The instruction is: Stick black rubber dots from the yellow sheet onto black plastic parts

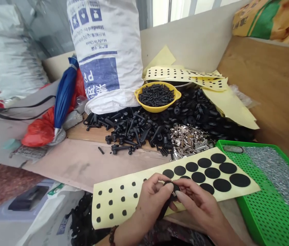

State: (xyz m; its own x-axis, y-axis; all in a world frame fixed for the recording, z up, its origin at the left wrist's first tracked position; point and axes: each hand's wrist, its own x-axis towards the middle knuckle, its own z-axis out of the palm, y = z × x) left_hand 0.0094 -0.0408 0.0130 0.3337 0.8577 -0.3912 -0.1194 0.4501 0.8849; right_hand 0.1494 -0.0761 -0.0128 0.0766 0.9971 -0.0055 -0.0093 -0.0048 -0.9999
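My left hand (152, 194) is closed around a black plastic part (165, 206), its thumb pressing on the rounded upper end. My right hand (199, 201) pinches at that same end with thumb and forefinger. Between the fingertips a small pale metal piece (174, 193) shows on the part; its exact shape is hard to make out. Beneath both hands lies a yellow backing sheet (144, 174) with large black round stickers (222, 185) on its right half. On its left half only small black dots are left.
Black crank-like handles (134, 128) are heaped behind the sheet, beside small metal clips (189, 138). A yellow bowl (157, 108) holds black screw-like pieces. At right stands a green perforated tray (255, 201) with small silvery pieces. A white sack (105, 44) and blue umbrella (67, 89) stand behind.
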